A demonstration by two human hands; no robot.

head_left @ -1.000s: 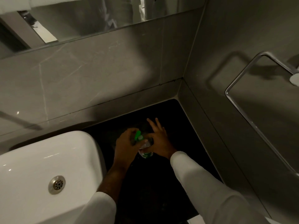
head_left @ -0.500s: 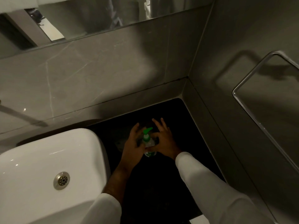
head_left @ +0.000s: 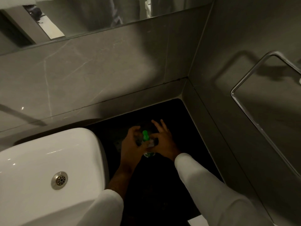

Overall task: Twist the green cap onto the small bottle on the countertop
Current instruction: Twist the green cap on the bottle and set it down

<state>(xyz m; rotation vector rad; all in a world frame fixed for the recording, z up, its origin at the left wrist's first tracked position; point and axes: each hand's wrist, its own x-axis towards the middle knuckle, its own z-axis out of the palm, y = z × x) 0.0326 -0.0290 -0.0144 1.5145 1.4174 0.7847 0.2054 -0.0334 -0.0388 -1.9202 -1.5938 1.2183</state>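
Small bottle point(head_left: 149, 151) upright on dark desk point(head_left: 162, 185), in corner between white basin point(head_left: 48, 160) and grey tiled wall point(head_left: 244, 111); one bottle, one green cap point(head_left: 145, 136), two hands

Green cap seated on bottle neck, pump-type with spout; whether threads fully home cannot be told

Left hand point(head_left: 132, 147) curled close beside cap, fingertips at collar; grip narrow, appears to pinch cap, exact contact blurred. Right hand point(head_left: 162, 141) with thumb and forefinger closed on bottle shoulder, other fingers fanned upward

Judged light, thin clear plastic, likely squashy if squeezed and easy to tip; wet surface possible near basin, so slippery. Best hold: body low and firm with one hand, ribbed collar of cap with other, not spout
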